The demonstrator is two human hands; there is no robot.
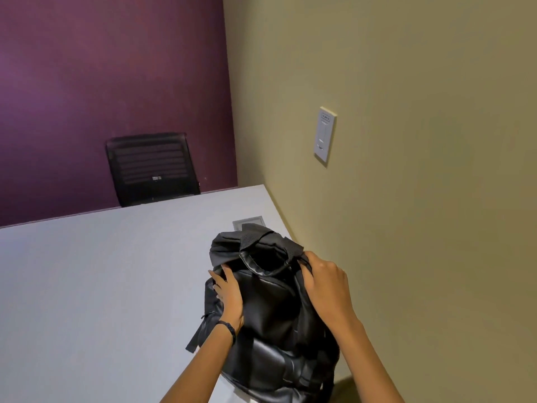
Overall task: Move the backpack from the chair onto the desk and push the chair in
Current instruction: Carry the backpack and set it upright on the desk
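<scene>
A black backpack (270, 321) stands upright on the pale grey desk (101, 286), close to the desk's right edge by the wall. My left hand (228, 296) presses flat against the bag's left side, fingers spread. My right hand (325, 283) grips the top right corner of the bag beside its carry handle. A black mesh-backed chair (152, 167) stands at the far side of the desk against the purple wall. The chair that the bag came from is out of view.
A grey outlet plate (247, 223) is set into the desk just behind the bag. A beige wall runs along the right with a switch panel (325, 134). The purple wall closes the far side.
</scene>
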